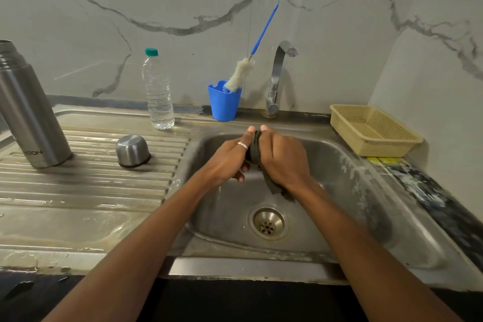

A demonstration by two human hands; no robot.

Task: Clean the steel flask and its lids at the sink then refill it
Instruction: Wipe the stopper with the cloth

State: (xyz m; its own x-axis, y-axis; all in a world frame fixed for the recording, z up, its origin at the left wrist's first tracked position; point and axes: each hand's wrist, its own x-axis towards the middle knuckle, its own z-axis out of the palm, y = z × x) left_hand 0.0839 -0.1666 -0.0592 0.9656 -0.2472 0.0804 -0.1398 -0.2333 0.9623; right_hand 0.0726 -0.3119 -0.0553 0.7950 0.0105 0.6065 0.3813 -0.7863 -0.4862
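The steel flask (28, 109) stands upright and uncapped at the far left of the wet draining board. Its steel cup lid (132, 151) sits upside down on the ridges to the right of it. Over the sink basin (347, 191), my left hand (227, 162) and my right hand (282, 159) together grip a dark cloth (254, 149) between them. A tail of the cloth hangs below my right wrist. Whether anything is wrapped inside the cloth is hidden.
A plastic water bottle (158, 94) with a green cap stands behind the board. A blue cup (224, 103) holds a bottle brush (241, 73) with a blue handle. The tap (278, 75) rises behind the basin, with no water running. A beige plastic basket (371, 130) sits at the right.
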